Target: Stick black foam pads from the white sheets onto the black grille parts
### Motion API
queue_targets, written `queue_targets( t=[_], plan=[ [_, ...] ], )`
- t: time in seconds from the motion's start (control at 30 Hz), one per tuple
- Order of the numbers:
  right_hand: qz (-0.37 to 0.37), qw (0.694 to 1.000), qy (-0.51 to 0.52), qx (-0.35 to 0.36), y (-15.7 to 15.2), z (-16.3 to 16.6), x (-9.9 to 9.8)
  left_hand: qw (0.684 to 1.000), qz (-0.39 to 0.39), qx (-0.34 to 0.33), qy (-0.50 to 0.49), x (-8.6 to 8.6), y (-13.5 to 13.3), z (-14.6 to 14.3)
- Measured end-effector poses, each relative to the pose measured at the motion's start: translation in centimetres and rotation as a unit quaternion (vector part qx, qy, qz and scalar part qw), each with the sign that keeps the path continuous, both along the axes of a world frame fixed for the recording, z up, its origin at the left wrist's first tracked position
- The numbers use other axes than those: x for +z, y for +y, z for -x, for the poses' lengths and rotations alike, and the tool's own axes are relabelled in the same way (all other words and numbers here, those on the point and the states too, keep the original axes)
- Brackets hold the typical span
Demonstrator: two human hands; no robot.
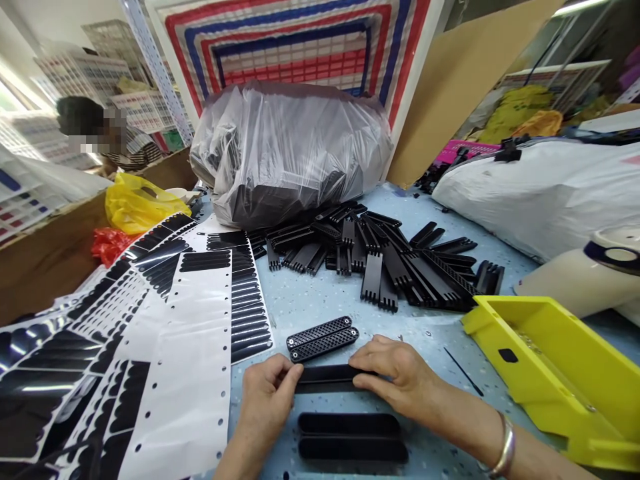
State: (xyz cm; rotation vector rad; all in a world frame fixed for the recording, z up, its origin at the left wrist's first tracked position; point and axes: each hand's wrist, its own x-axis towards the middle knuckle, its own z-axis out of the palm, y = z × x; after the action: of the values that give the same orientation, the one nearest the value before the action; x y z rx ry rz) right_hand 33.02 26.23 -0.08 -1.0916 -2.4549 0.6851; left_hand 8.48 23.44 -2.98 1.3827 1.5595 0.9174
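Nearest the camera lie two long black trays [351, 437] with rounded ends, side by side on the pale blue speckled worktop [310, 300], their matte plastic walls thin and shallow. Just above them both hands meet on a slim black strip [325, 377], which sits flat on the worktop between the trays and a pair of grid-textured black bars [323, 338].

From the left: white backing sheets [190, 373] with punched edge holes carry rows of glossy black oval stickers [247, 313], many slots already peeled bare. These sheets overlap loosely and curl; I judge a careless forearm could drag one over the parts or crease a sticker. The left hand [267, 400] is closed, thumb and fingers pinching the strip's left end. The right hand [395, 377], with a metal bangle [505, 450] at the wrist, lies over the strip's right end, fingers curled down onto it. Because the strip is narrow and smooth, uneven pressure could let it slide or skew against whatever it mates with, as I read it.

Behind, a loose heap of ribbed, comb-like black parts [400, 263] spills from a clear plastic bag [290, 150]; the heap could slip toward the hands. At the right stands a hard yellow plastic bin [555, 353], its corner near the right forearm.
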Motion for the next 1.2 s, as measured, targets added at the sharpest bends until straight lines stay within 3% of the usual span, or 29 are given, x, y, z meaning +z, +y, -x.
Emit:
queue_targets(
  t=[0.3, 0.63, 0.73, 0.93, 1.2],
  plan=[
    [-0.021, 1.000, 0.013, -0.005, -0.8, -0.1, -0.5, 1.000, 0.002, 0.001, 0.001, 0.3, -0.1, 0.1],
    [0.032, 0.997, 0.063, -0.022, -0.2, -0.5, -0.4, 1.000, 0.007, -0.025, -0.004, -0.3, 0.0, 0.7],
    [0.075, 0.990, 0.093, -0.075, -0.2, -1.0, -0.2, 1.000, 0.002, -0.030, -0.001, -0.5, 0.0, 0.8],
    [0.086, 0.952, 0.114, -0.272, -1.8, -2.4, -0.2, 1.000, -0.013, -0.021, 0.010, -1.1, -0.1, 0.7],
    [0.162, 0.933, 0.126, -0.297, -3.0, -1.0, -0.9, 0.999, -0.023, -0.026, -0.007, -1.2, 0.0, 0.7]
  ],
)
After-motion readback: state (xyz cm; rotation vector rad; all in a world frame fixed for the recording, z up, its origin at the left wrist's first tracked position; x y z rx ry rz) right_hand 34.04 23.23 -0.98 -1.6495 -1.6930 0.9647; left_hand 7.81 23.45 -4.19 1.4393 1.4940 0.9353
